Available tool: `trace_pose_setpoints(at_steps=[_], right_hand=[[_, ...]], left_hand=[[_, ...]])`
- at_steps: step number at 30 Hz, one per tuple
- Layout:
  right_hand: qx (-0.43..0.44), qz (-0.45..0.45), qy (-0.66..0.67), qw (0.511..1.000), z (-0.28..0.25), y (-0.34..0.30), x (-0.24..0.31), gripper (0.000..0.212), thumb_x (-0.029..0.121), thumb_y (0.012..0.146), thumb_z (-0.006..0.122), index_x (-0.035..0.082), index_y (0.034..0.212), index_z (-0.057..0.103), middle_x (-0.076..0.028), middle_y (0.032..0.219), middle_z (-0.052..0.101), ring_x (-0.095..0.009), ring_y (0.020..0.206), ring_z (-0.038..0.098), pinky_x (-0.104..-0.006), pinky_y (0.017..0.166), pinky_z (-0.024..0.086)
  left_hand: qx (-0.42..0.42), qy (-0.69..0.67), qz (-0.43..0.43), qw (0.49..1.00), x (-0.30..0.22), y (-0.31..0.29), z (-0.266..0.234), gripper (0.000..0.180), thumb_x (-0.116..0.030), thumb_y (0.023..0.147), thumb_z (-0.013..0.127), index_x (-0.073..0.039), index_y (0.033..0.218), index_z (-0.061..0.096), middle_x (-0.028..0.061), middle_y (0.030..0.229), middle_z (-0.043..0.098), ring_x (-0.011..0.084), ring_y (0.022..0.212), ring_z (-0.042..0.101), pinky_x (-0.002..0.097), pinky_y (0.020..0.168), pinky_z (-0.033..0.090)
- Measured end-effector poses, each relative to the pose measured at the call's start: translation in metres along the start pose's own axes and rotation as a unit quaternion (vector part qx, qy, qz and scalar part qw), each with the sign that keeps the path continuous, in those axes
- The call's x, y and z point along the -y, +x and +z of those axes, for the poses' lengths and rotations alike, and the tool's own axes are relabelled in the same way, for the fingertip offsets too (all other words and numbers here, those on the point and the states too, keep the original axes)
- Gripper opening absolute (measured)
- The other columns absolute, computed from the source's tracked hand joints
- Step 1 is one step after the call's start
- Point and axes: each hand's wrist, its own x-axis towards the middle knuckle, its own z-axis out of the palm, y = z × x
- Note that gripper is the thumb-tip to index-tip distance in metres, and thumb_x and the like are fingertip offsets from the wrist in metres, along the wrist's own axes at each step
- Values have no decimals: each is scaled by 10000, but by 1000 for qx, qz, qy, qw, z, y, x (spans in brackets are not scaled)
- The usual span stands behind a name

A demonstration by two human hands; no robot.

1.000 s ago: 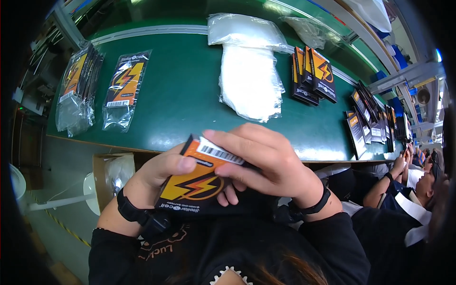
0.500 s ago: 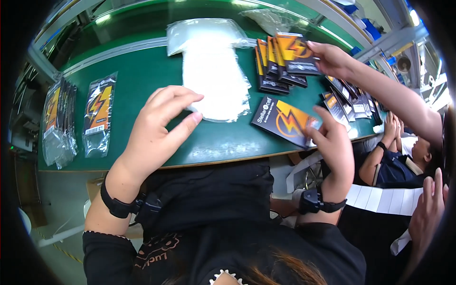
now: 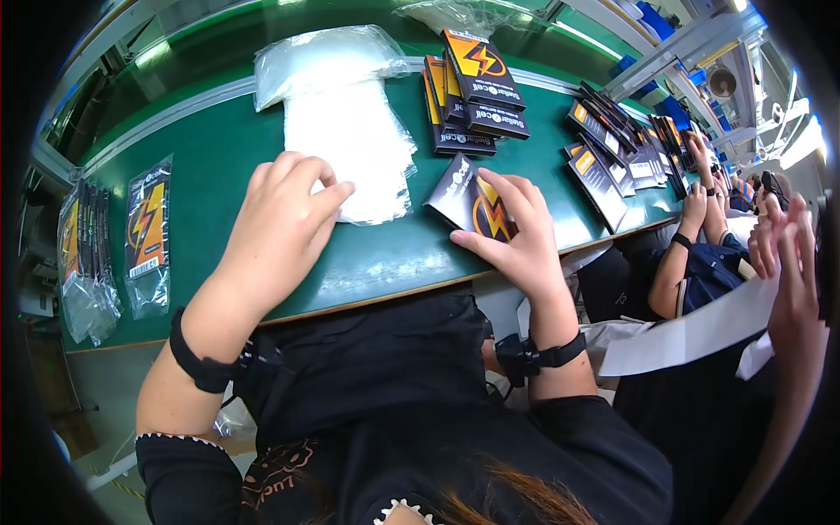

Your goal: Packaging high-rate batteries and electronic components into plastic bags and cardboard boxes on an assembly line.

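My right hand (image 3: pixel 523 229) has its thumb at the near edge and its fingers over the right part of a flat black and orange battery box (image 3: pixel 453 194), gripping it. The box seems slightly tilted above the green table. At the left edge of a stack of clear plastic bags (image 3: pixel 350 131), my left hand (image 3: pixel 284 214) is closed, thumb and forefinger brought together. Whatever may be pinched between them is too hard to make out. Beyond the right hand stands a pile of similar battery boxes (image 3: pixel 486 74).
Bagged boxes (image 3: pixel 83 254) stand in a row at the far left, with one bagged box (image 3: pixel 147 227) lying beside them. More dark boxes (image 3: pixel 599 171) lie at the right. A co-worker's hand (image 3: pixel 787 254) is at the right edge near a white paper strip (image 3: pixel 691 337).
The view has swung to the right. A co-worker's arm has left the box pile. My right hand has closed more fully over its box, and my left finger and thumb have come together.
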Motion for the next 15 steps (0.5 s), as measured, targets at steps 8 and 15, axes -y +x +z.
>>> trace_pose_setpoints(at_steps=[8, 15], right_hand=[[81, 129, 848, 508, 17, 11, 65, 588, 507, 964, 332, 15, 1266, 444, -163, 1170, 570, -264, 992, 613, -378, 811, 531], [96, 170, 918, 344, 38, 7, 81, 499, 458, 984, 336, 100, 1320, 429, -96, 1255, 530, -213, 1130, 539, -364, 963, 441]], left_hand=[[-109, -149, 121, 975, -59, 0, -9, 679, -551, 763, 617, -125, 1283, 523, 177, 1334, 428, 365, 1232, 406, 498, 1022, 300], [-103, -130, 98, 981, -66, 8, 4, 446, -340, 854, 564, -181, 1271, 553, 174, 1408, 377, 387, 1314, 326, 563, 1074, 192]])
